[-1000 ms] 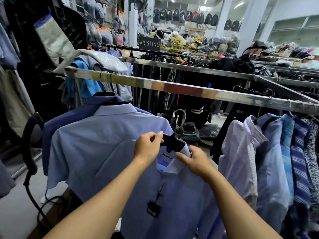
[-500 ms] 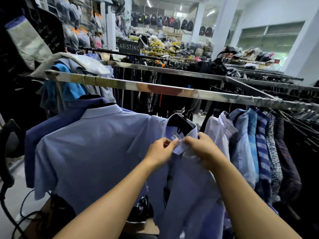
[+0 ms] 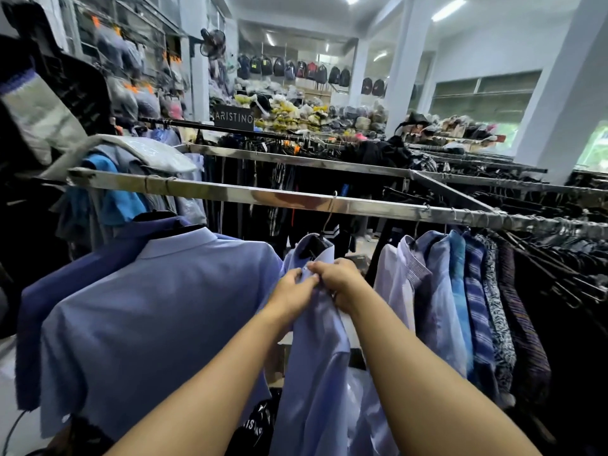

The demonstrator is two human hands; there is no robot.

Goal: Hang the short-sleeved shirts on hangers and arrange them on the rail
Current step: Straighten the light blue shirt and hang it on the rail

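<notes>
Rail: we logged one long steel bar (image 3: 230, 196) running left to right.
Centre: a black hanger (image 3: 312, 247) hooked over it, carrying a light blue shirt (image 3: 316, 357).
Right stretch: we noted a packed row of shirts (image 3: 460, 291), then bare hangers (image 3: 559, 268).
Left stretch: a pale blue shirt (image 3: 148, 307) and a darker blue shirt (image 3: 65, 284) hung below; we could not see their hooks.

Arms (image 3: 210, 366) outstretched, left hand (image 3: 291, 291) and right hand (image 3: 340, 279) side by side — fingers pinching

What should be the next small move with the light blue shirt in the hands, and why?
Probably finish closing the front at the collar before letting go. The left hand and right hand both pinch the light blue shirt just below its collar, and its hanger hangs from the rail, so the hanging itself looks done.
</notes>
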